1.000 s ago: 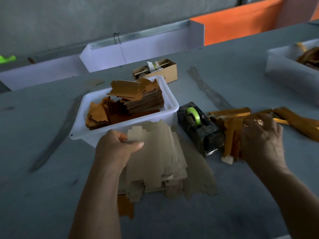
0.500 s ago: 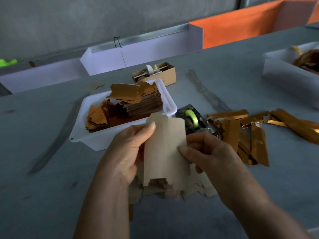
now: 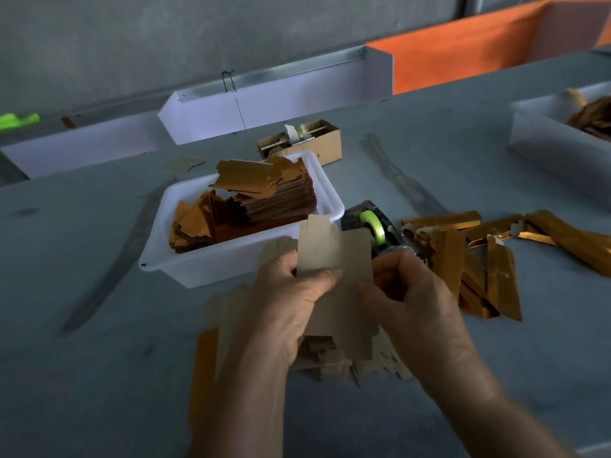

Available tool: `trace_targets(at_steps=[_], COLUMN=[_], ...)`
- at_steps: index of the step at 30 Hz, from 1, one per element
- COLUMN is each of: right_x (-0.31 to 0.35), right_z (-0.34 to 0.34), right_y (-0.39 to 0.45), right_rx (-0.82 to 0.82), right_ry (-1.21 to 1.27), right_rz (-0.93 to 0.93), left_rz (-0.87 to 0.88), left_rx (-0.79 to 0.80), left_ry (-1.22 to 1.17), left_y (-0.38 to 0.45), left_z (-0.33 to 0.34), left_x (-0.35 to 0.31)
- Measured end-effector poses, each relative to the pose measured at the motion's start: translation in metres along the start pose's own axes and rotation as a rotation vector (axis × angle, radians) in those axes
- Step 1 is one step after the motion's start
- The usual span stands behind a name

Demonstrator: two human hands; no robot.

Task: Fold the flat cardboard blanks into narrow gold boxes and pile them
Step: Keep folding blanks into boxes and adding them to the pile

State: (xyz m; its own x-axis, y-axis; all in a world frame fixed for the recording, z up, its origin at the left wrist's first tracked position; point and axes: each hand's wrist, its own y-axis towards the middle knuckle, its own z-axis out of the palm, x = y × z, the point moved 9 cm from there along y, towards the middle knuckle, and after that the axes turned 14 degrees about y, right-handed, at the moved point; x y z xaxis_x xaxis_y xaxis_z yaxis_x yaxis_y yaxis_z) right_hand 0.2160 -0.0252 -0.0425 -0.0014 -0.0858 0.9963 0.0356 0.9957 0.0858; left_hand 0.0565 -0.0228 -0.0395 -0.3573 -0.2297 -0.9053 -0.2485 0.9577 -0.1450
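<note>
A flat cardboard blank (image 3: 337, 259), brown side toward me, is held upright above the table. My left hand (image 3: 284, 305) grips its left edge with the thumb across the front. Its right edge is pinched by my right hand (image 3: 410, 299). Beneath both hands lies a loose heap of more blanks (image 3: 344, 361). Several folded narrow gold boxes (image 3: 479, 266) lie in a pile to the right. A white tub (image 3: 231, 262) behind my hands holds a thick stack of gold blanks (image 3: 264, 200).
A dark tape dispenser with a green roll (image 3: 373, 226) stands between the tub and the gold boxes. A small brown carton (image 3: 314, 140) sits behind the tub. Another white tub (image 3: 558, 143) is at far right. White trays (image 3: 281, 107) line the table's back edge.
My right hand left the gold boxes and came to the blank. Both hands lifted one blank off the heap, and my left thumb now lies further across its front.
</note>
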Motion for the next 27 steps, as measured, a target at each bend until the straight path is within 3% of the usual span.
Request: trace_targets(at_steps=[3,6,10,14,17,21,27], right_x=[0.011,0.015,0.012,0.011,0.007,0.000,-0.017], right_z=[0.003,0.013,0.021,0.017,0.014,-0.007,0.009], right_y=[-0.003,-0.006,-0.009,-0.007,-0.006,-0.001,0.000], right_rx=[-0.020,0.060,0.155,0.149,0.143,-0.018,0.120], right_ry=[-0.038,0.032,0.167,0.043,0.060,-0.007,0.386], right_rz=[-0.110,-0.137,-0.097,-0.130,-0.066,-0.011,0.265], left_rz=[0.017,-0.015,-0.058,-0.042,0.005,-0.006,-0.007], left_rx=[-0.026,-0.022,0.082,0.231,0.201,0.258,0.239], left_ry=[0.026,0.044,-0.006,-0.018,0.037,0.033,0.090], left_y=[-0.001,-0.002,-0.006,-0.008,-0.009,-0.011,-0.011], left_z=[0.000,0.003,0.011,0.017,0.015,0.018,0.018], left_x=[-0.001,-0.001,0.000,-0.004,-0.008,-0.009,-0.011])
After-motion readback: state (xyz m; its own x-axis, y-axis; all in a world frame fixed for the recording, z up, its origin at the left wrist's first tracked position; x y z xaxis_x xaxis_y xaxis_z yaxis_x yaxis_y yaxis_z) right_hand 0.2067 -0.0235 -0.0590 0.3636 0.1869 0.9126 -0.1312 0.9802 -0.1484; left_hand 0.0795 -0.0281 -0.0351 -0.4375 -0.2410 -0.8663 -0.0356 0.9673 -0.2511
